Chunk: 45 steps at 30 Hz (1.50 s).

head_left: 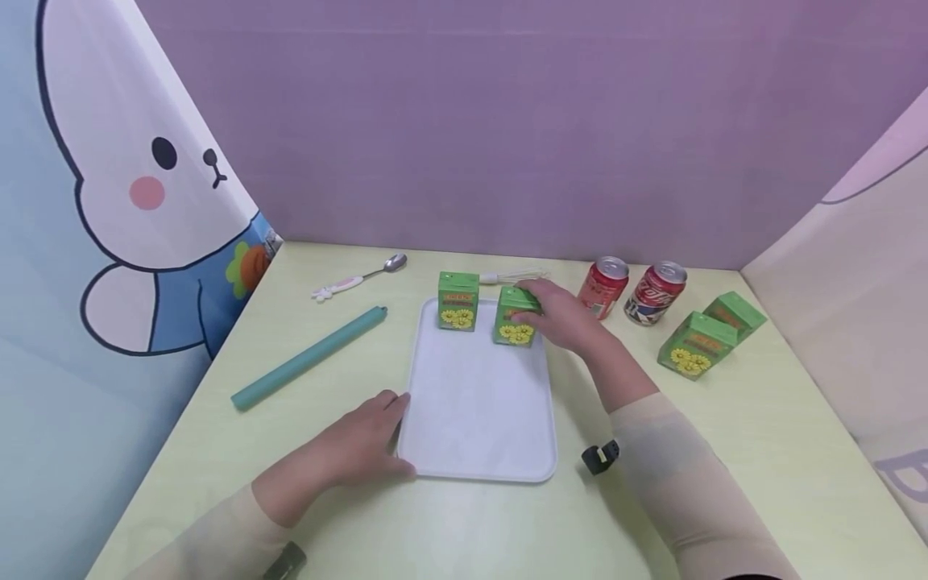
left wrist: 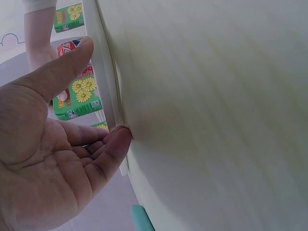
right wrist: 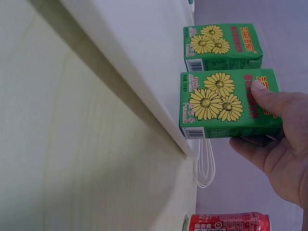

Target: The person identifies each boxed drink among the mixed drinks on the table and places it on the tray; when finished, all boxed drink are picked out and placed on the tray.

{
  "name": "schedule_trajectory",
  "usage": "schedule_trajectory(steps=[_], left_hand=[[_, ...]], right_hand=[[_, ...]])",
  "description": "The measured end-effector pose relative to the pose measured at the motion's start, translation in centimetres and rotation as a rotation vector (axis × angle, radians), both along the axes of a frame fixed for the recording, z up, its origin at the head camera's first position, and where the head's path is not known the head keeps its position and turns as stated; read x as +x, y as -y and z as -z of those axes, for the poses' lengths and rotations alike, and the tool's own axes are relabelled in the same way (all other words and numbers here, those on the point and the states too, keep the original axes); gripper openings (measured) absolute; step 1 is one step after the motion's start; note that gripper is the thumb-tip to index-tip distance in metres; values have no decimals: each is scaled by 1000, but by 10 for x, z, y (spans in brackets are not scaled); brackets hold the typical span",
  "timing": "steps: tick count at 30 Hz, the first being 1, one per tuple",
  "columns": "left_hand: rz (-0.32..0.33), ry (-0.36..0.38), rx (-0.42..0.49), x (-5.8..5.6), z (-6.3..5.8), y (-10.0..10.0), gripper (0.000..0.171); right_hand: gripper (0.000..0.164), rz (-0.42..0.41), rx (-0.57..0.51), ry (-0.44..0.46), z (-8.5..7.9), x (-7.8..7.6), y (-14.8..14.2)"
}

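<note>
My right hand grips the top of a green drink carton printed with yellow flowers, thumb on its front face. That carton stands upright at the far right part of the white tray. Another green carton stands to its left on the tray's far end. My left hand rests at the tray's near left corner, thumb along the near edge and fingers against the left side. In the left wrist view, the left thumb is extended and the fingertips meet the tray's edge.
Two red cans, one beside the other, stand right of the tray. Further right are two more green cartons. A whisk lies behind the tray. Left lie a spoon and a teal stick.
</note>
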<state>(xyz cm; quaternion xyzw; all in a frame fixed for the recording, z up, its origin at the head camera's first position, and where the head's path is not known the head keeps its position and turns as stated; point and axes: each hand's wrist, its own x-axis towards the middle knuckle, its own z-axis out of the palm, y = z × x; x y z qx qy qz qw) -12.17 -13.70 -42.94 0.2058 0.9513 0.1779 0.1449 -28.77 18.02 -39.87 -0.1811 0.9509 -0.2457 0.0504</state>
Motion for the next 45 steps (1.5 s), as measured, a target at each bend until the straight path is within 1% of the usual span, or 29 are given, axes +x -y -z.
schedule_trajectory(steps=[8,16,18,21,24,26,30,33,36,40,45], left_hand=[[8,-4,1,0,1,-1,100],[3,0,-6,0,-3,-3,99],[2,0,-4,0,-3,-3,99],[3,4,1,0,-1,-3,99],[0,10,4,1,0,-4,99],[-2,14,6,1,-1,-4,99],[-4,10,4,2,-2,-2,99],[-2,7,5,2,-2,-1,99],[0,7,4,1,-2,-1,99],[0,6,-1,1,-2,0,99],[-6,12,1,1,-2,0,99]], right_hand=[[60,12,-2,9,1,-2,2],[60,12,-1,19,1,-2,1],[63,7,-4,24,0,-1,-1],[72,1,-9,29,-3,3,-7],[81,-1,-22,27,-12,10,-20],[82,11,-25,9,-20,15,-32],[79,37,-23,-34,-38,27,-58],[75,72,-12,-78,-50,37,-80],[75,111,2,-115,-60,47,-103],[80,175,19,-117,-66,58,-131],[84,229,25,-113,-63,68,-162]])
